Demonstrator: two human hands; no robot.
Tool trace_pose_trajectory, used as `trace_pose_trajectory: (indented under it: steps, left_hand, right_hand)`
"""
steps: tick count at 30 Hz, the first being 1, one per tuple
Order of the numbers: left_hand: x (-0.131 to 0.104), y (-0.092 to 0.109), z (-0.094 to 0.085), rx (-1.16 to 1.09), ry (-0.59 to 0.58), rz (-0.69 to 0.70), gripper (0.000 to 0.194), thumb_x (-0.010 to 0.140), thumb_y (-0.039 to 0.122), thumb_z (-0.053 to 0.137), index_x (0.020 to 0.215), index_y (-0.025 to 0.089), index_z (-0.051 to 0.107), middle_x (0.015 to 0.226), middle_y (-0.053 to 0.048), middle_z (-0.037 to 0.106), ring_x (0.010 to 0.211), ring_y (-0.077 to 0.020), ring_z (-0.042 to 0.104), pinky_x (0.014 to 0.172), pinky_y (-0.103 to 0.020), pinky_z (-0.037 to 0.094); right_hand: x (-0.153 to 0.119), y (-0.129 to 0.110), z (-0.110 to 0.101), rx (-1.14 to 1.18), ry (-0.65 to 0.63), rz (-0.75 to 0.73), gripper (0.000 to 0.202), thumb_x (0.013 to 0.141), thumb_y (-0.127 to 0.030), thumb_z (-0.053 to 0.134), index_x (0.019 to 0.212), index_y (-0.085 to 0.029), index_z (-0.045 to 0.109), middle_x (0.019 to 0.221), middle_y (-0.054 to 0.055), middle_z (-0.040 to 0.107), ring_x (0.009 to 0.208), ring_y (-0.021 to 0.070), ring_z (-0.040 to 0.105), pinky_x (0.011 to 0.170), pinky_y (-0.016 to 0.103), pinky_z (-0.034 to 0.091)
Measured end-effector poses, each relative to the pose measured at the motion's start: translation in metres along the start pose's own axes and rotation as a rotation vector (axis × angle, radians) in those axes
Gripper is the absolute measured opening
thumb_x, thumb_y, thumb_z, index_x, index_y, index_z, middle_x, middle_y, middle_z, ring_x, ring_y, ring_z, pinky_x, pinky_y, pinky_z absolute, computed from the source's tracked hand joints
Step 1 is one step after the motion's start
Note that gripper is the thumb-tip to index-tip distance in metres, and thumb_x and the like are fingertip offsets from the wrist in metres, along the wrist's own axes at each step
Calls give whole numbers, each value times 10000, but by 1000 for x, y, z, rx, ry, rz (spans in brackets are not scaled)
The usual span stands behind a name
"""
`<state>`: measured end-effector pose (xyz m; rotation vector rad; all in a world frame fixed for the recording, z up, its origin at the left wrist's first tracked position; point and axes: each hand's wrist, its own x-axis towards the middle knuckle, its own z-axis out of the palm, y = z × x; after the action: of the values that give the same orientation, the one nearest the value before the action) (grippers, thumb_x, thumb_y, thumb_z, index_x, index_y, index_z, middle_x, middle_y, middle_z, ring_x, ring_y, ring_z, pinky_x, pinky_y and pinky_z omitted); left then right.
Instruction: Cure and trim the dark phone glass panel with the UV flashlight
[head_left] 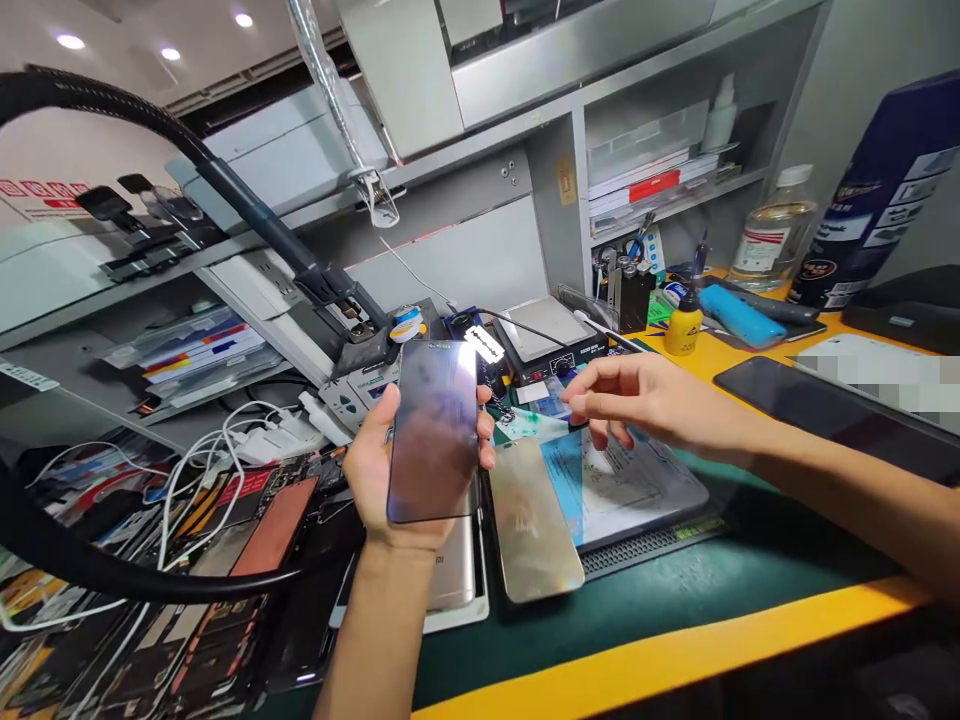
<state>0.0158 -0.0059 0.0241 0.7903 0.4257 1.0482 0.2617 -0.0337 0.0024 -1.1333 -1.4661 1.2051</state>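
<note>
Head view, only one: left hand (pixel 367 460) grips a dark phone-shaped panel (pixel 433 440) by its long sides, tilted up, off the bench (pixel 675 655). Right hand (pixel 652 400) is half-curled over the papers (pixel 630 490), apart from the panel; can't tell if it pinches anything. Step, my read: holding the panel up for a look. Next move probably calls for a steady edge grip, right fingers kept off the face.

Room: gold-toned panel (pixel 534 520) and silver phone (pixel 450 572) sit close under the held one, so little slack straight down. Green mat (pixel 750 570) is bare toward the near yellow edge. Parts pile (pixel 262 530) and white cables (pixel 166 500) crowd the left; snag risk there.
</note>
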Motion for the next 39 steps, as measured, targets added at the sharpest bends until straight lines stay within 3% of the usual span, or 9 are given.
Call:
trace_pose_trajectory:
  steps: [6,9,13,19,23,28,32,39]
  left_hand:
    - [2,1,0,6,24,2,565,962,496,373,1142,58,681,967,-201,722,699,-249,660,533,-346,564]
    - [2,2,0,7,44,19,565,966,482,372,1177,41,657,980,-216,723,686,-250,666,526,-351,563]
    - [3,4,-4,-1,40,29,547,968,466,379,1216,44,623,959,-211,728,670,-256,672,513,-365,568]
    - [3,8,-5,-20,53,41,545,975,443,380,1233,19,606,943,-221,735,650,-259,679,496,-365,565]
    - [2,9,-7,-38,51,41,543,965,435,394,1232,20,622,949,-213,743,650,-255,682,489,-368,571]
    - [4,10,-11,-39,51,66,538,961,438,391,1168,23,665,942,-214,746,640,-252,683,479,-355,566]
    - [4,10,-11,-37,41,57,526,962,444,399,1142,33,673,927,-203,746,637,-253,686,485,-356,571]
    - [2,8,-7,-30,27,36,514,962,451,410,1152,49,669,927,-197,747,640,-258,686,483,-364,571]
  right_hand:
    - [4,17,5,-95,-86,8,323,845,-420,723,974,-136,638,728,8,627,530,115,601,477,215,427]
    - [6,20,9,-299,-45,-67,314,882,-430,659,1004,-141,647,780,25,651,613,138,610,588,261,480]
    - [11,20,16,-522,46,-124,276,874,-349,652,1061,-149,687,893,60,702,788,187,620,708,289,463]
    - [26,9,29,-650,-18,-59,365,819,-305,684,1146,-147,721,908,72,728,788,203,628,683,270,430]
    - [42,4,30,-627,-85,59,339,751,-308,734,1048,-147,764,827,52,718,698,176,607,588,240,406]
    - [54,6,27,-491,-172,228,226,726,-321,719,850,-138,765,738,40,699,465,85,452,389,205,271]
    - [55,8,28,-387,-163,302,226,694,-312,747,823,-127,743,776,65,720,426,70,456,324,182,216]
    - [59,12,29,-280,-146,357,208,676,-282,801,786,-118,735,621,36,669,369,75,471,278,177,230]
